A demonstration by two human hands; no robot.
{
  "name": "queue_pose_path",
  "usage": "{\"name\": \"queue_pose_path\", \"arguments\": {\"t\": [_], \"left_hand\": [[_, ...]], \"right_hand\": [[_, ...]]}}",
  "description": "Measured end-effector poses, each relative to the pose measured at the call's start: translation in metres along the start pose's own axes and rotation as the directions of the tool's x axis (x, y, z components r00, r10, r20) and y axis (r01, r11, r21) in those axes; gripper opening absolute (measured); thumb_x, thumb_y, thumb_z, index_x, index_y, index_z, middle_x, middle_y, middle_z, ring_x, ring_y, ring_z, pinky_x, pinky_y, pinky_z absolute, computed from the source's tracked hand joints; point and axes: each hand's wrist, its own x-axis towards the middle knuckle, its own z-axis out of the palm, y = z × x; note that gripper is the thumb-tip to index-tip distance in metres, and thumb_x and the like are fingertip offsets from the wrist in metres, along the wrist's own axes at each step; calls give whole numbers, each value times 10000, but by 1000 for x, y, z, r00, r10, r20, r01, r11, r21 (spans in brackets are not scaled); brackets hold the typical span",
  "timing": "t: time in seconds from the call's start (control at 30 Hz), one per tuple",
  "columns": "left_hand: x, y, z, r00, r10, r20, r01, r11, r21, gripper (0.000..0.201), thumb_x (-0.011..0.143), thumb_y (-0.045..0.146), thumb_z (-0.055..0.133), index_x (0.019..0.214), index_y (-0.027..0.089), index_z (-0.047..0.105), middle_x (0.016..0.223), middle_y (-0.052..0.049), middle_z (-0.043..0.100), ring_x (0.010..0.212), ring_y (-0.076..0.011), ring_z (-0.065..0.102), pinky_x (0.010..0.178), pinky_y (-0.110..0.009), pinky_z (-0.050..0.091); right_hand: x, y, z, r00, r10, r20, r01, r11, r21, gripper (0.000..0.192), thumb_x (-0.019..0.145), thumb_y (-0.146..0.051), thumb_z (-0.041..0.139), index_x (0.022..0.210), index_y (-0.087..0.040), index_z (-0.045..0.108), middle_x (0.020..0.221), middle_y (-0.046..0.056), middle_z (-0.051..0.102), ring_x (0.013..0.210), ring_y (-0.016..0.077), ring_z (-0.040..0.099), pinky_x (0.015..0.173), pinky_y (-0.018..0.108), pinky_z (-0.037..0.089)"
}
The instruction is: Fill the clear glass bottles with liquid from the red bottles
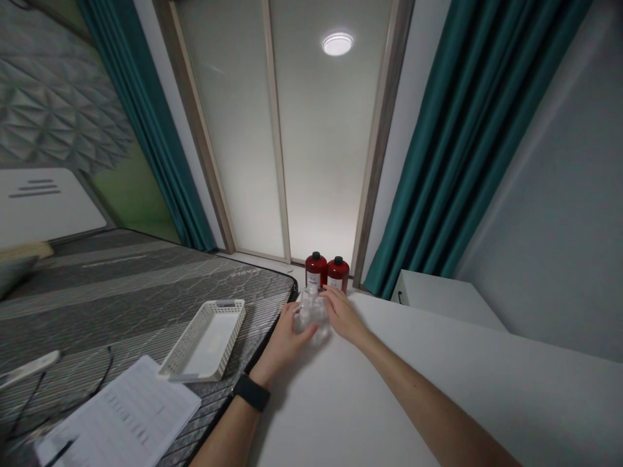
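Small clear bottles [311, 311], bunched together, stand at the far end of the white table [350, 389]; their see-through outlines blur into one another, so I cannot tell how many there are. My left hand [287, 334], with a black watch on the wrist, curves around them from the left, thumb across the near side. From the right, my right hand [341, 314] presses its fingers against them. Just behind are two dark red bottles [316, 269] with black caps and white labels, side by side, apart from my left hand and close to my right fingertips.
On the bed [263, 292] at left lie a white perforated basket [228, 344], printed papers [121, 415], a pen, a dark cable and a white handle-like object [32, 370]. A white cabinet [438, 295] stands beyond the table at right. Frosted sliding doors [326, 162] and teal curtains close the far side.
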Motion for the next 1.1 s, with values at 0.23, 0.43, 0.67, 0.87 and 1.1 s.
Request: {"name": "queue_pose_path", "arguments": {"t": [0.23,0.43,0.67,0.87,1.1], "left_hand": [[2,3,-8,991,-64,119,74,993,-90,455,823,289,721,1248,188,592,1245,-132,661,1141,-286,628,991,-432,495],[3,0,-16,990,-99,98,102,994,-30,487,803,349,739,1242,173,621,1236,-138,668,1140,-300,635,958,-415,520],[7,-11,-14,994,-83,64,84,996,-8,456,838,388,705,1250,199,655,1279,-119,636,1221,-305,582,1058,-415,451],[20,-27,0,996,-85,25,86,996,-40,484,861,379,675,1304,205,585,1373,-141,596,1285,-304,547,1045,-427,466],[48,-30,1,998,-65,24,66,997,-30,467,851,331,684,1278,191,559,1300,-141,646,1228,-277,605,1013,-403,492]], "right_hand": [[-3,-4,-9,993,113,-32,-115,993,-36,257,844,-329,654,1071,-219,606,1086,63,653,743,176,610,738,342,523],[-6,-2,-21,990,141,-25,-142,990,-6,468,796,-316,707,1229,-215,561,1125,67,649,554,105,521,618,311,506],[-28,5,-52,991,132,13,-133,991,34,318,783,-299,730,1078,-212,649,1122,64,582,648,115,597,622,296,544],[-37,-2,-47,991,124,50,-128,988,83,326,795,-295,733,1098,-219,640,1084,41,562,693,120,611,601,273,560],[-25,-2,-28,988,155,-27,-153,986,61,305,826,-294,692,1110,-219,613,1098,47,526,638,111,565,618,308,564]]}}
